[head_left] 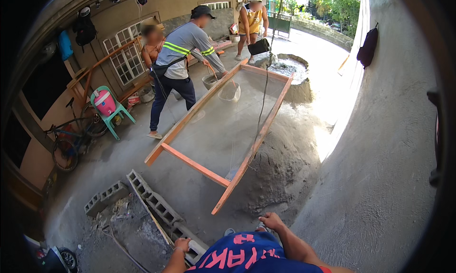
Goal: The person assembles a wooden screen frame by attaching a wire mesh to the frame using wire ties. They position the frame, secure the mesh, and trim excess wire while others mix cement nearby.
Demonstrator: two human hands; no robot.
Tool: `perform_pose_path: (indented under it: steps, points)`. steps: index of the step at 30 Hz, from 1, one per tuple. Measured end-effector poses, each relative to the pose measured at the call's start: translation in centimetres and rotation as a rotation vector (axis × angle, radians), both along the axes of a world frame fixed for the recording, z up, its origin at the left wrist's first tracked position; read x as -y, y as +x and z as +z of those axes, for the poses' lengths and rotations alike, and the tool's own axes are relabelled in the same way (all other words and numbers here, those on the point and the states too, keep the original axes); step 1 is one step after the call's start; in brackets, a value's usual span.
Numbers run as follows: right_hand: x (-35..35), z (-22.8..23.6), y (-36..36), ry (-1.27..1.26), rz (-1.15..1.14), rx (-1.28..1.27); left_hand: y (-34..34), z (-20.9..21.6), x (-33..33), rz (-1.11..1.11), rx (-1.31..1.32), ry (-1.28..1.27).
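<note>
My left hand (182,244) hangs low beside a row of grey hollow blocks (159,206), its fingers curled; I see nothing in it. Near the foot of the sand pile (275,173), my right hand (271,221) is held in front of me with the fingers folded in, and no object shows in it. Ahead of both hands a long orange-brown wooden frame (194,164) slants over the sand, apparently with fine mesh across it. A dark rope (264,99) runs down by the frame. Neither hand touches the frame.
A co-worker in a grey shirt (183,47) bends over a bucket (209,81). Another person (251,23) tips a black container (259,47) over a ring of sand (300,90). A green chair (110,112) and bicycle (66,147) stand left; a rough wall (380,168) rises right.
</note>
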State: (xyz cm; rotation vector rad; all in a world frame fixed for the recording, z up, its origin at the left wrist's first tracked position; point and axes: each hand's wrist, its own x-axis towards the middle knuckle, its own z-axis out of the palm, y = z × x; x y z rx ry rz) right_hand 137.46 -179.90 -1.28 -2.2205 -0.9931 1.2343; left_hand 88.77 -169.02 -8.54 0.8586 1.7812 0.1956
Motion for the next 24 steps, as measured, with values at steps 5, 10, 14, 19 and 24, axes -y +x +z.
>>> perform_pose_path:
  steps: [5,10,14,19,24]
  points:
    - [1.6,-2.4,2.0,-0.055,0.028,0.124,1.0,1.4,0.8,-0.029,-0.081,-0.012]
    - [3.9,-4.6,4.1,-0.185,-0.068,0.077,1.5,1.5,1.9,0.005,-0.068,-0.014]
    - [5.5,-7.3,5.1,-0.066,-0.126,0.159,1.9,1.3,2.1,-0.011,-0.056,-0.038]
    - [7.8,-10.0,6.3,-0.094,-0.083,0.226,2.4,1.0,1.7,-0.049,-0.130,-0.080]
    - [8.7,-8.6,7.0,-0.222,-0.147,0.096,2.9,-0.2,0.3,-0.533,-0.297,-0.092]
